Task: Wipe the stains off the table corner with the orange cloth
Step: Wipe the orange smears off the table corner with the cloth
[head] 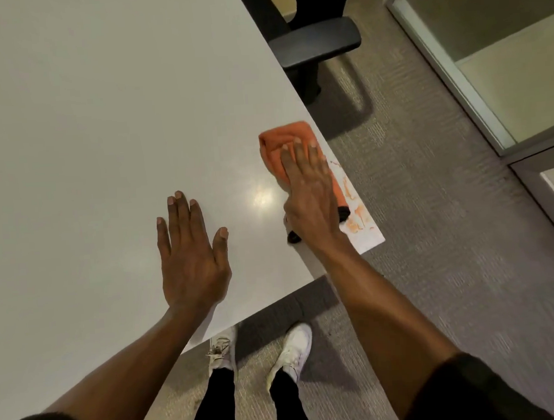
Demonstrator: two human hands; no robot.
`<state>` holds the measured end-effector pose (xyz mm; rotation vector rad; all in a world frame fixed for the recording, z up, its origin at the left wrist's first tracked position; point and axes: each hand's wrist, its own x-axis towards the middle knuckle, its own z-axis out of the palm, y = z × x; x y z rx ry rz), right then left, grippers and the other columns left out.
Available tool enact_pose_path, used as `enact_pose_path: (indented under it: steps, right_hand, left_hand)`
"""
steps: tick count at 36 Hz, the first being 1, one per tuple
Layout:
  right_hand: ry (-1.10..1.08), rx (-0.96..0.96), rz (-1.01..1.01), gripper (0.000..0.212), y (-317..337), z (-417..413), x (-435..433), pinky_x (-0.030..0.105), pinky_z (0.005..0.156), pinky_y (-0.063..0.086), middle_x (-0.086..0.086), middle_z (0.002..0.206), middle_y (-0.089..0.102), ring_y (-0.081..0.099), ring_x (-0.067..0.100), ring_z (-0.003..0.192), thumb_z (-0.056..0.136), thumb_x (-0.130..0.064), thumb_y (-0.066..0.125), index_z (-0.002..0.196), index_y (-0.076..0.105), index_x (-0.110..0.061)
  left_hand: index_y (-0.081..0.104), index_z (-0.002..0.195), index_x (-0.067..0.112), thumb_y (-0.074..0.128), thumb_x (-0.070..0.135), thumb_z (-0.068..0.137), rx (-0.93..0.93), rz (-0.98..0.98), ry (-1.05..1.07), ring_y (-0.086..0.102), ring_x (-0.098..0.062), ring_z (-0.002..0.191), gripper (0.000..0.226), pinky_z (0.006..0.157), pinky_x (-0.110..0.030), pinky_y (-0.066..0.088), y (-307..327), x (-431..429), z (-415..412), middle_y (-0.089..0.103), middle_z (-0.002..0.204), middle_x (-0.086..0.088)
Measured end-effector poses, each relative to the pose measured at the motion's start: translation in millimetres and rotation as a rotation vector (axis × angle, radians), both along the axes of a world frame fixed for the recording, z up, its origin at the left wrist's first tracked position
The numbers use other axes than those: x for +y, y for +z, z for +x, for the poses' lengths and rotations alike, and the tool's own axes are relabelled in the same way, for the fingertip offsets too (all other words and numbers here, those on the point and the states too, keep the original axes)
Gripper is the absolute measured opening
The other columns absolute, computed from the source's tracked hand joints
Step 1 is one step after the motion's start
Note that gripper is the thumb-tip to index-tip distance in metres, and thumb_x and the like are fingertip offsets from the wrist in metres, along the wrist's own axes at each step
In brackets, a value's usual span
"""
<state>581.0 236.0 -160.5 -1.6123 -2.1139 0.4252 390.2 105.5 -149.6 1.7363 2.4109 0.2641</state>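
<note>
Where right hand (310,194) covers orange cloth (284,144), unseen tabletop.

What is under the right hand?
The orange cloth, pressed flat on the table by the right hand. Any stains beneath the cloth are hidden; orange stains show beside it.

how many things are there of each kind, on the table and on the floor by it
hands: 2 (left hand, right hand)
orange cloth: 1
table: 1
black chair: 1
white shoes: 2
total: 7
</note>
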Motion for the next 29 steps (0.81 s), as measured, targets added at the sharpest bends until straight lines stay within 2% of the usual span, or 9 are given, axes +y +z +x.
enact_pose_path:
  steps: [3, 7, 13, 17, 20, 23, 26, 29]
  right_hand:
    - [-0.02, -0.03, 0.036, 0.085, 1.9, -6.1, 2.0, 0.061, 0.13, 0.023, 0.023, 0.17, 0.034, 0.023, 0.046, 0.161, 0.082, 0.016, 0.061, 0.162, 0.039, -0.002]
    - [0.001, -0.025, 0.004, 0.09, 4.0, -7.8, -47.6, 0.056, 0.135, 0.011, 0.017, 0.177, 0.018, 0.007, 0.036, 0.166, 0.088, 0.013, 0.06, 0.168, 0.024, -0.008]
    - [0.041, -0.087, -0.048, 0.097, 4.3, -7.7, -105.2, 0.056, 0.134, 0.012, 0.012, 0.179, 0.008, 0.001, 0.034, 0.166, 0.092, -0.003, 0.07, 0.171, 0.014, -0.015]
    - [0.056, -0.07, 0.003, 0.091, 2.5, -6.8, -69.3, 0.055, 0.134, 0.012, 0.013, 0.177, 0.019, 0.011, 0.036, 0.165, 0.09, 0.005, 0.066, 0.169, 0.024, -0.012]
    - [0.019, -0.061, 0.01, 0.092, -0.2, 1.5, -12.7, 0.056, 0.134, 0.012, 0.015, 0.175, 0.026, 0.016, 0.037, 0.164, 0.085, 0.012, 0.064, 0.167, 0.029, -0.01]
    - [-0.059, -0.089, 0.003, 0.092, 3.3, 6.8, 31.2, 0.056, 0.134, 0.013, 0.018, 0.173, 0.03, 0.019, 0.039, 0.164, 0.081, 0.013, 0.067, 0.164, 0.034, -0.007]
    - [-0.115, -0.103, -0.009, 0.091, 5.8, 2.5, 34.7, 0.058, 0.133, 0.016, 0.02, 0.174, 0.027, 0.017, 0.041, 0.164, 0.083, 0.012, 0.063, 0.166, 0.03, -0.007]
    - [-0.165, -0.089, -0.028, 0.089, 3.2, -5.9, 2.1, 0.06, 0.132, 0.019, 0.02, 0.175, 0.022, 0.017, 0.041, 0.163, 0.09, 0.004, 0.066, 0.168, 0.025, -0.008]
  left_hand:
    - [0.018, 0.179, 0.009, 0.025, 0.055, 0.118, -0.007, -0.002, -0.002, -0.005, -0.021, 0.177, 0.077, 0.143, -0.054, 0.005, -0.3, -0.3, -0.7, 0.003, 0.19, -0.008]
    - [0.017, 0.179, 0.008, 0.024, 0.056, 0.117, -0.004, -0.013, -0.006, -0.006, -0.02, 0.177, 0.078, 0.143, -0.054, 0.004, -0.2, 0.0, -0.7, 0.002, 0.19, -0.008]
    - [0.014, 0.179, 0.008, 0.021, 0.063, 0.115, 0.03, -0.029, 0.017, -0.005, -0.024, 0.177, 0.085, 0.143, -0.055, 0.0, -5.9, 3.2, 3.6, 0.0, 0.19, -0.009]
    - [0.014, 0.177, -0.001, 0.018, 0.065, 0.114, -0.018, -0.071, 0.114, -0.007, -0.033, 0.176, 0.091, 0.141, -0.062, -0.002, -3.2, 18.3, 24.7, -0.001, 0.188, -0.019]
    - [0.013, 0.175, -0.007, 0.016, 0.067, 0.114, 0.076, -0.113, 0.163, -0.006, -0.042, 0.175, 0.096, 0.139, -0.068, 0.003, -5.4, 24.2, 39.7, -0.002, 0.186, -0.027]
    - [0.013, 0.175, -0.007, 0.016, 0.067, 0.114, 0.117, -0.083, 0.148, -0.006, -0.042, 0.175, 0.096, 0.139, -0.067, 0.002, -9.1, 21.0, 41.2, -0.001, 0.186, -0.028]
    - [0.015, 0.176, -0.005, 0.016, 0.069, 0.114, 0.129, -0.075, 0.157, -0.006, -0.04, 0.176, 0.096, 0.14, -0.065, 0.002, -10.8, 20.6, 39.2, 0.0, 0.187, -0.025]
    - [0.018, 0.176, -0.004, 0.019, 0.069, 0.114, 0.126, -0.074, 0.174, -0.003, -0.039, 0.176, 0.095, 0.14, -0.065, 0.004, -10.9, 21.2, 41.2, 0.003, 0.187, -0.024]
